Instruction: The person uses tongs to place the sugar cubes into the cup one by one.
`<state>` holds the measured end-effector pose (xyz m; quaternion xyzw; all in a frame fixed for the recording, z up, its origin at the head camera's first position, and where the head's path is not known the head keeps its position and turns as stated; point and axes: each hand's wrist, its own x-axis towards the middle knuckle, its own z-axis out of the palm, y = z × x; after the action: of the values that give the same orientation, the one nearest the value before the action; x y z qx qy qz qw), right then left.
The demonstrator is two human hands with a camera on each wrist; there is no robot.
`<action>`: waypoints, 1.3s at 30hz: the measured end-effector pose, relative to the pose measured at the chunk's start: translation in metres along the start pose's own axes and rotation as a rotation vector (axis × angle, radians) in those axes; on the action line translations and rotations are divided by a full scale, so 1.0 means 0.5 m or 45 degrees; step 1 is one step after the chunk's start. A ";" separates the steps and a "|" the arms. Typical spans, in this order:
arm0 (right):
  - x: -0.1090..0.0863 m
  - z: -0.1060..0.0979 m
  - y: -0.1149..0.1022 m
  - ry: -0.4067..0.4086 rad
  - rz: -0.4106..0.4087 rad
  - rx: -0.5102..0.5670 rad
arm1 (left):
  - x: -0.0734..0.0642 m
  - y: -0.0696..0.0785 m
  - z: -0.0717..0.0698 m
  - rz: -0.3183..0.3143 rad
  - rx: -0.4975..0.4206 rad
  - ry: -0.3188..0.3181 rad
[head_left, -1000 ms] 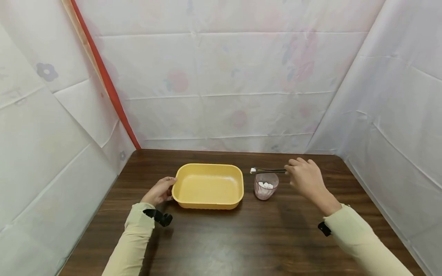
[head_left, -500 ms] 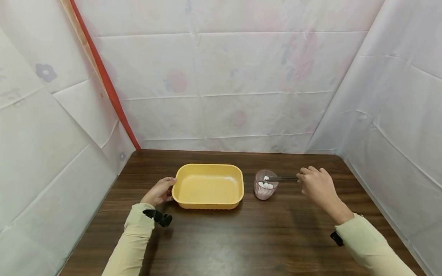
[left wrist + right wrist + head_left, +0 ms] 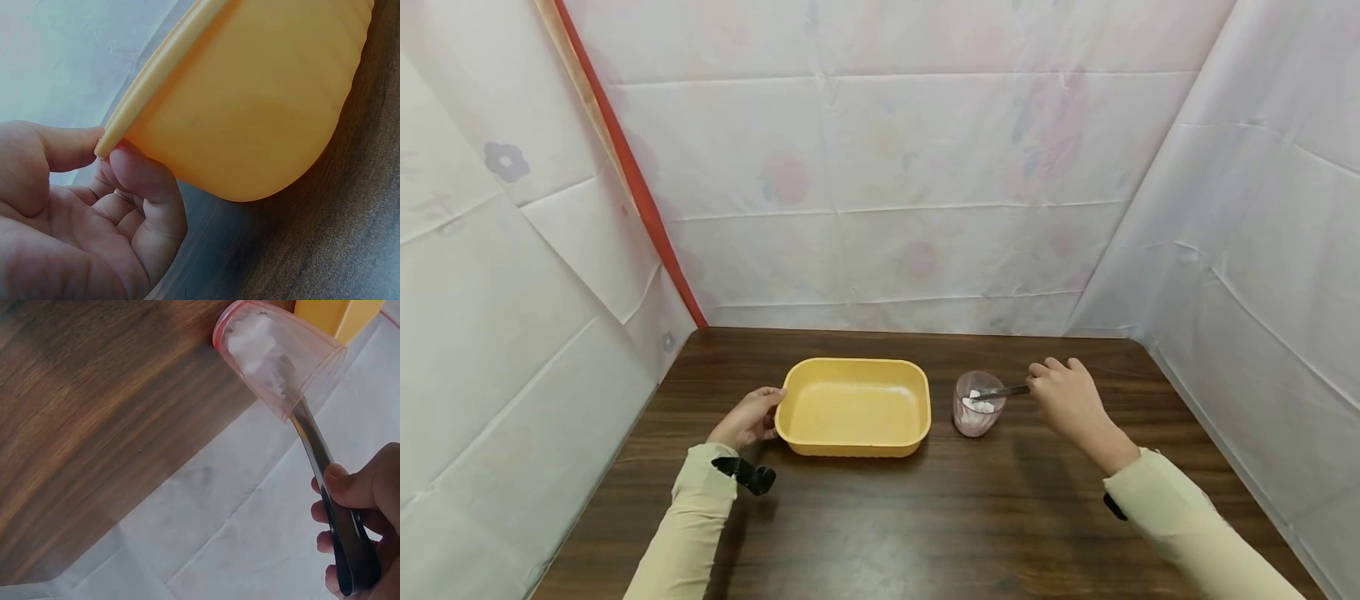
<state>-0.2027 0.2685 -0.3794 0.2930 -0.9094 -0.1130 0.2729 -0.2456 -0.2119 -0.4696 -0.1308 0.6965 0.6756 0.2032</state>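
My left hand pinches the rim of a yellow rectangular tub at its left side, thumb over the edge and fingers beneath, as the left wrist view shows. In my right hand is a pair of metal tongs, gripped along the arms. The tips of the tongs reach down inside a clear pinkish cup, among small white pieces. The cup stands upright just right of the tub. Nothing lies inside the tub.
Everything stands on a dark wood-grain table. White patterned sheeting rises behind it and along both sides. A red strip runs down the back left corner.
The tongs, first held above the cup with a white piece at their tips, moved right and then down into the cup. My left hand and the tub stayed in place.
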 end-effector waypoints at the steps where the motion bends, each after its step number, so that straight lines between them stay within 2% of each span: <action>1: 0.002 0.000 -0.001 -0.010 -0.006 -0.002 | 0.000 0.000 0.000 -0.001 0.003 0.003; 19: 0.013 -0.010 -0.007 -0.113 -0.010 -0.030 | 0.001 0.002 0.000 0.004 0.004 0.007; 24: 0.000 -0.023 0.005 -0.042 0.011 -0.018 | 0.004 0.002 0.003 0.012 0.004 0.004; 32: -0.049 -0.042 0.016 0.188 0.034 0.084 | 0.008 0.001 0.001 -0.002 0.008 0.007; 39: -0.084 -0.054 0.003 0.229 0.048 0.227 | 0.010 0.002 -0.001 -0.008 -0.006 0.010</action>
<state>-0.1597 0.2935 -0.3749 0.3079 -0.8929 0.0000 0.3285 -0.2504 -0.2118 -0.4710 -0.1364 0.6952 0.6762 0.2023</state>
